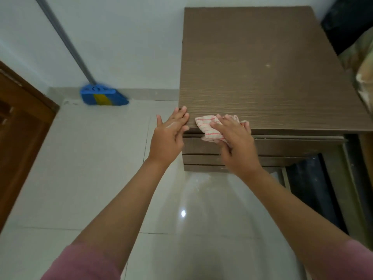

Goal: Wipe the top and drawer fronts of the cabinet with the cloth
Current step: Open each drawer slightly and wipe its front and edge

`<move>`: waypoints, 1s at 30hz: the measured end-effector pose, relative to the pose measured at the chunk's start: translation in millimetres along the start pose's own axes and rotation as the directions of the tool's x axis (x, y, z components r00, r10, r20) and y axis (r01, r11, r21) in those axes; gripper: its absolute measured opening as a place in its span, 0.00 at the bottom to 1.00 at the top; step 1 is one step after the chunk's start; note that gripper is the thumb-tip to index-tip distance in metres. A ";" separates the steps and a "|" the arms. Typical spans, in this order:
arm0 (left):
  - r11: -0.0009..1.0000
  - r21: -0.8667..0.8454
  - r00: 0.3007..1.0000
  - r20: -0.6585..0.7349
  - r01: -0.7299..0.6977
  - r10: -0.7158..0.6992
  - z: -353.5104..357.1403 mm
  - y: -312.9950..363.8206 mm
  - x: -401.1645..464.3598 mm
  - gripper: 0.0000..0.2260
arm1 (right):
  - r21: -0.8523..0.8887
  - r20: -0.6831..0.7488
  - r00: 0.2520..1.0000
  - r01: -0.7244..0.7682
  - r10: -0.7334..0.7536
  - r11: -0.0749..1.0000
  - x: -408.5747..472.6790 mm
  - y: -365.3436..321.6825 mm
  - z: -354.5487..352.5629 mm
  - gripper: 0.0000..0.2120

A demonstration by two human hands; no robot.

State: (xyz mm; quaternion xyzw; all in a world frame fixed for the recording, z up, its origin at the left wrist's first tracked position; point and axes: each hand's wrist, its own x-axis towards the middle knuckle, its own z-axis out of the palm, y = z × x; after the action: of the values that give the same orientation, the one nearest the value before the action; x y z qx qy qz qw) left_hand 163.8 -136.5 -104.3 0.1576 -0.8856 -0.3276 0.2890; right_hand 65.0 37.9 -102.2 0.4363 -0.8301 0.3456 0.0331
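A brown wood-grain cabinet [262, 67] stands against the white wall, its flat top filling the upper right. Its drawer fronts [201, 158] show below the front edge. A white cloth with pink stripes [207, 126] is draped over the front edge near the left corner, hanging onto the top drawer front. My right hand [236, 142] presses on the cloth with fingers spread over it. My left hand [171, 134] rests flat with fingers apart on the cabinet's front left corner, holding nothing.
A blue and yellow broom head [103, 97] with a grey handle leans on the wall left of the cabinet. A brown wooden door [20, 122] is at far left. Dark furniture and fabric [359, 57] crowd the right side. Glossy white floor tiles [90, 168] lie below.
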 end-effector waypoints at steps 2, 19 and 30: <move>0.999 -0.022 0.997 -0.069 -0.036 0.034 7.9 -5.8 -2.6 0.13 | -0.033 -0.097 0.993 0.064 -0.067 0.997 -0.8 5.0 8.9 0.20; 0.953 -0.088 0.884 -0.405 -0.290 0.232 38.7 -27.5 -5.5 0.09 | -0.334 -0.610 0.643 0.321 -0.463 0.886 16.4 34.5 56.3 0.15; 0.964 0.099 0.881 -0.390 -0.248 0.267 31.4 -15.2 -22.2 0.10 | -0.093 -0.399 0.867 0.287 -0.300 0.953 4.8 21.1 29.2 0.10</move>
State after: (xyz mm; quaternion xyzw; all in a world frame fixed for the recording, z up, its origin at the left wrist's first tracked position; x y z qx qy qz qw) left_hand 163.3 -121.9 -143.0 0.1090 -0.8282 -0.2265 0.5010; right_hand 53.5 24.9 -134.2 0.4750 -0.7339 0.4071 0.2645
